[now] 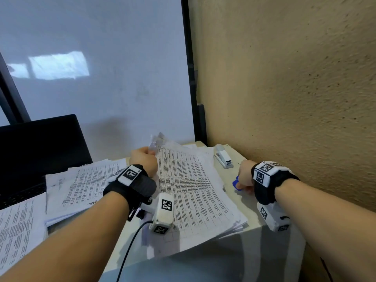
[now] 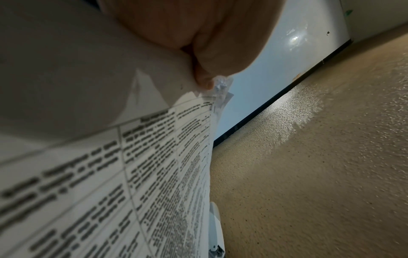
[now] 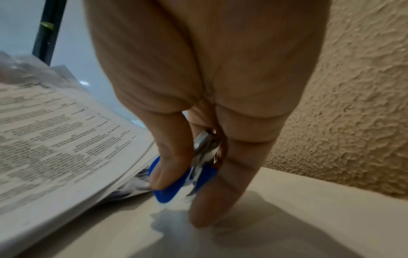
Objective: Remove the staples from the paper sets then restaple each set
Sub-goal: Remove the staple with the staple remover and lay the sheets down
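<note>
A thick set of printed paper [image 1: 191, 186] lies across the middle of the desk [image 1: 240, 176]. My left hand [image 1: 145, 157] pinches its far top-left corner [image 2: 218, 87], which is crumpled and lifted off the stack. My right hand [image 1: 245, 178] hovers low over the desk, to the right of the set, and grips a blue staple remover [image 3: 174, 183] between thumb and fingers; its metal jaws [image 3: 205, 148] show between them. A white stapler [image 1: 223, 158] lies at the back right, beyond the right hand.
More printed paper sets [image 1: 81, 186] lie to the left, with another [image 1: 18, 228] at the near left. A black laptop [image 1: 38, 147] stands at the back left. A white board [image 1: 101, 68] rises behind; a textured wall [image 1: 295, 98] closes the right side.
</note>
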Motion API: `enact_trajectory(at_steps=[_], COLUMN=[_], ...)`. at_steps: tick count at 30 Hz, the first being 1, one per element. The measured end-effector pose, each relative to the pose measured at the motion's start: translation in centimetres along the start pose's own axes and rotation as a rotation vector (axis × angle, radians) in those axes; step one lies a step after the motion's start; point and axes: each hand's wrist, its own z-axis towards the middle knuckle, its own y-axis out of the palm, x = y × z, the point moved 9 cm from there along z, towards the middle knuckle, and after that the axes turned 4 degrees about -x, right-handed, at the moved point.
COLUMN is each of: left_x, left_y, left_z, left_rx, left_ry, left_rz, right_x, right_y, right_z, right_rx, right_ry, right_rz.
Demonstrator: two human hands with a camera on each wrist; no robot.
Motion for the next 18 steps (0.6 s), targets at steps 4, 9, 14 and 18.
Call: enact_trajectory(at_steps=[4, 9, 14, 18], left_x=[0.1, -0.2, 0.2, 0.7], left_y=[-0.3, -0.8, -1.7, -2.2], left_z=[0.0, 0.0, -0.5, -1.1], left_rx=[0.009, 0.008, 0.071, 0.044], left_ry=[0.047, 0.040, 0.052, 0.092], left_rz=[-0.022, -0.090, -0.121, -0.186], right_x=[-0.1, -1.5, -4.7, -8.5], right_y=[-0.6, -4.5, -6.6, -6.6], right_z=[-0.3, -1.4, -4.3, -6.1], right_rx=[0.027, 0.212, 0.290, 0.317], right_ry=[-0.009, -0.154, -0.309, -0.466], right_rz=[0.067, 0.446, 0.510, 0.470])
